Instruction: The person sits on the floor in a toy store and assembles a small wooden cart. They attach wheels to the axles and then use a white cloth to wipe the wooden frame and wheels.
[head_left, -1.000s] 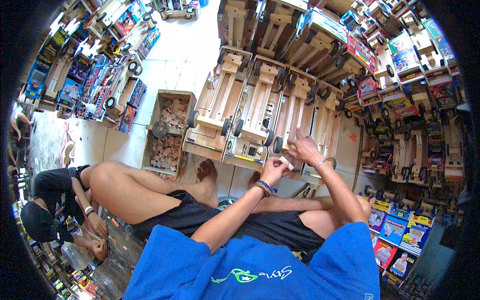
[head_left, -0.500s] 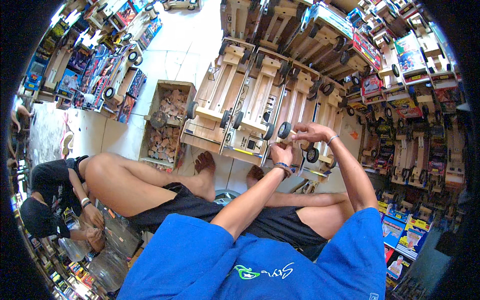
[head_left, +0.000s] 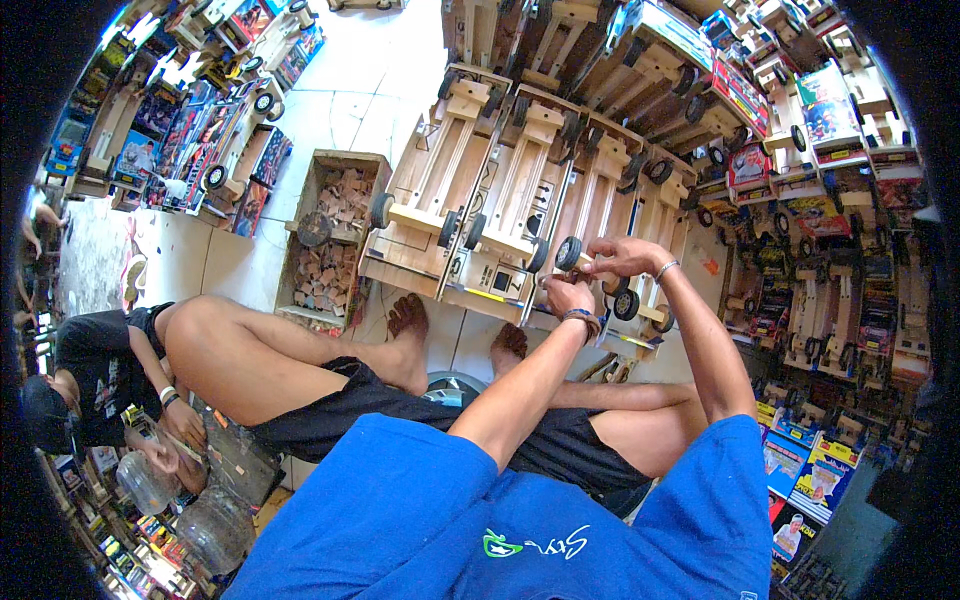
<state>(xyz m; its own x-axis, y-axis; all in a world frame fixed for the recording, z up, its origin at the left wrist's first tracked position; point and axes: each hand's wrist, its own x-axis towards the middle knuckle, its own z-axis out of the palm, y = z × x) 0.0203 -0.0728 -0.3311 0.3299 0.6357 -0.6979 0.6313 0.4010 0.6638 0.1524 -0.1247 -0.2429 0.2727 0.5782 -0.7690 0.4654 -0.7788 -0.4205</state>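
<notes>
Several wooden toy trucks stand upside down in a row before me, with their black wheels up. Both my hands work at the near axle of the third toy truck [head_left: 574, 222]. My left hand [head_left: 571, 297] is closed, its fingertips pinched just below a black wheel [head_left: 568, 253]; what they pinch is too small to make out. From the right, my right hand [head_left: 632, 258] reaches over the axle, its thumb and fingers drawn together beside the same wheel. Whatever lies between them is hidden. Another wheel [head_left: 626, 305] sits on the axle's right end, below my right hand.
Left of the row, a wooden box [head_left: 292, 262] holds small wood offcuts. Finished toy trucks [head_left: 215, 165] are stacked at the far left, and more [head_left: 810, 270] fill the right side. A person in black [head_left: 100, 365] sits at the left near clear plastic bottles [head_left: 215, 530].
My left hand has shifted slightly right and stays at the wheel. My right hand has moved only a little. The person at the left has leaned outward.
</notes>
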